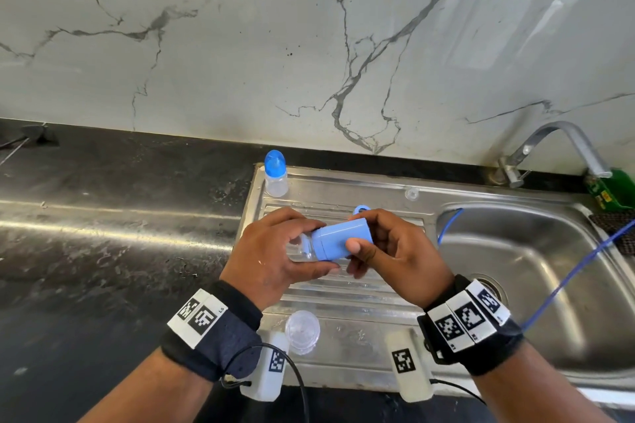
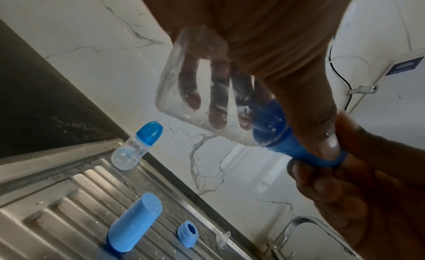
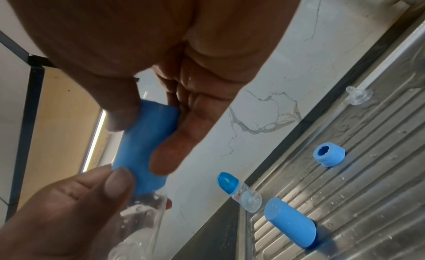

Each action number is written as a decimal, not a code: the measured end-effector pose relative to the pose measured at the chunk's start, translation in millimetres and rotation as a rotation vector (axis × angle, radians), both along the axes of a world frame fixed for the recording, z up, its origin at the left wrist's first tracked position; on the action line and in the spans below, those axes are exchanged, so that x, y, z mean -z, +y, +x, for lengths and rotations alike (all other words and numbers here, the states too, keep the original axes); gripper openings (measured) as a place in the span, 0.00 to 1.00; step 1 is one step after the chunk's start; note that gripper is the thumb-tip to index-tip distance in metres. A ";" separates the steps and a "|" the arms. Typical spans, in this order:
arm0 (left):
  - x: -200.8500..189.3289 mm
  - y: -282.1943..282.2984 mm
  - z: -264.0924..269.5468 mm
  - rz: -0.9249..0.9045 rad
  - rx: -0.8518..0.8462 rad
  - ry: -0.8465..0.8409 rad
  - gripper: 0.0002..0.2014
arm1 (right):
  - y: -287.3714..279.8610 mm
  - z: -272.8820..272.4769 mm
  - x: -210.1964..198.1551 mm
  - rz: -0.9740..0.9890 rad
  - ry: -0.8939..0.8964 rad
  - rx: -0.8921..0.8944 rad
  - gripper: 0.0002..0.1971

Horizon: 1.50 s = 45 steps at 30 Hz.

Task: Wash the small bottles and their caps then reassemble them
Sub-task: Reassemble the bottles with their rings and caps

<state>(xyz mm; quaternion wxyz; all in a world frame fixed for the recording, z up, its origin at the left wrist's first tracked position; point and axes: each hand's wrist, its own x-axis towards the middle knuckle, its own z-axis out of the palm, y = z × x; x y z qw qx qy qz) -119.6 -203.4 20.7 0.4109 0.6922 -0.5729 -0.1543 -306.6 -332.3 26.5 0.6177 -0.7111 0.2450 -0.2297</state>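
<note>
Steel drainboard (image 1: 343, 326) below; left hand (image 1: 271, 257) grips clear bottle (image 2: 195, 93) above it, right hand (image 1: 395, 257) fingers clamp blue cap (image 1: 343, 239) on bottle neck. Capped bottle (image 1: 276, 173) stands behind.

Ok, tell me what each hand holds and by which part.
Left hand grips the clear plastic bottle round its body; right hand pinches the light-blue cylindrical cap by its sides.

Both hands (image 1: 338, 256) around capped bottle (image 1: 338, 244)
</note>
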 end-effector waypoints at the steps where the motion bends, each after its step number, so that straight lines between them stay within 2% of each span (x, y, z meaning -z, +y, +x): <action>1: -1.4 -0.8 0.1 0.000 0.009 -0.005 0.29 | 2.1 1.4 -0.6 0.009 0.004 0.022 0.18; 6: 0.7 -4.0 8.8 0.027 0.035 -0.027 0.28 | -1.3 5.6 1.3 0.034 0.050 0.024 0.19; 9: 6.0 -5.6 11.7 0.033 0.040 -0.032 0.28 | -4.4 7.3 8.0 0.080 0.021 -0.009 0.23; 11: 7.9 -7.7 9.4 0.037 0.056 -0.050 0.29 | -2.5 8.8 12.2 0.075 -0.007 0.005 0.23; 17: 14.1 -15.8 11.6 0.018 0.009 -0.041 0.39 | -10.3 14.6 14.9 0.126 -0.080 0.125 0.19; 21: 23.2 -14.2 23.7 0.026 -0.117 -0.053 0.42 | -43.2 24.5 16.3 0.060 -0.073 0.314 0.24; 24: 31.5 -13.1 32.6 0.057 -0.168 -0.038 0.38 | -79.5 40.7 17.6 -0.145 0.055 0.360 0.25; 29: 44.3 -12.4 40.1 0.096 -0.205 -0.048 0.31 | -123.3 90.4 20.9 -0.456 0.296 0.285 0.23; 36: 57.3 -12.4 51.1 0.130 -0.235 -0.036 0.26 | -147.0 161.7 50.9 -0.582 0.398 0.085 0.23; 45: 65.6 -9.2 53.9 0.160 -0.253 0.009 0.23 | -153.2 193.9 75.1 -0.571 0.453 0.043 0.21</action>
